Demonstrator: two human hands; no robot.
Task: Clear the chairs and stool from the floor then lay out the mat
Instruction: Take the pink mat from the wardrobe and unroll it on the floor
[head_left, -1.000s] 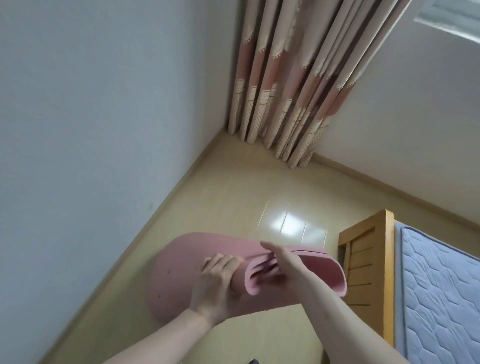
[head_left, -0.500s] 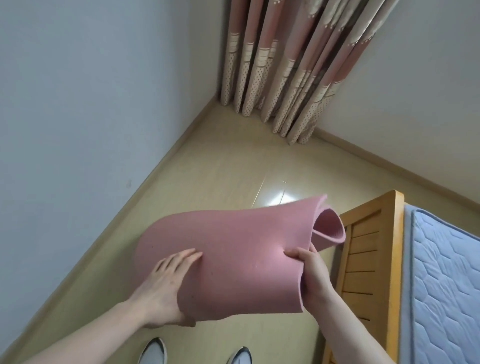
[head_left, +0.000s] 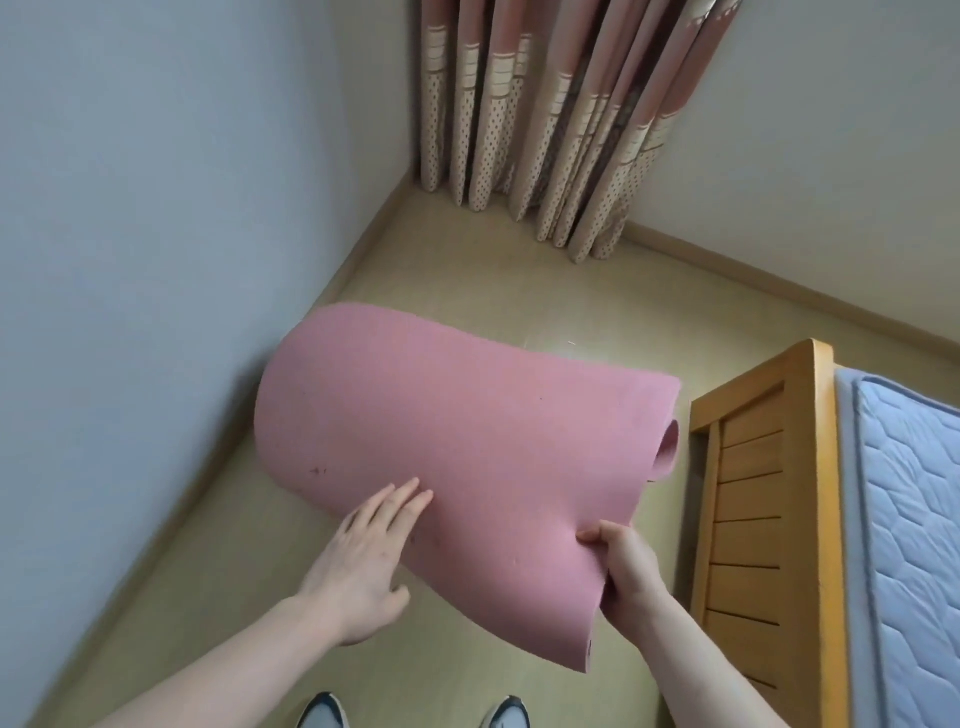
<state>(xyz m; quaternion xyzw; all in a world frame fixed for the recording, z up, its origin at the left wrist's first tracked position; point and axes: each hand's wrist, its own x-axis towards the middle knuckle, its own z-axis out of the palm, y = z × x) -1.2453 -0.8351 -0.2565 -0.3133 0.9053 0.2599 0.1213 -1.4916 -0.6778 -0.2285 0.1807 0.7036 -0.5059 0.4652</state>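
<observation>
Both hands (head_left: 363, 561) hold a half-unrolled pink mat (head_left: 467, 447).

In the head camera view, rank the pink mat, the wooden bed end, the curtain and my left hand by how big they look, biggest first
1. pink mat
2. curtain, though it is cut off by the top edge
3. wooden bed end, looking close to the curtain, so that order is unsure
4. left hand, smallest even though it is nearest the camera

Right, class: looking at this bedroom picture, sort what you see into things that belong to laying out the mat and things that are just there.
Part of the job:
pink mat, partly unrolled
left hand, flat against it
right hand, pinching its edge
floor, where it goes

Just there:
curtains
wooden bed frame
mattress
shoes
</observation>
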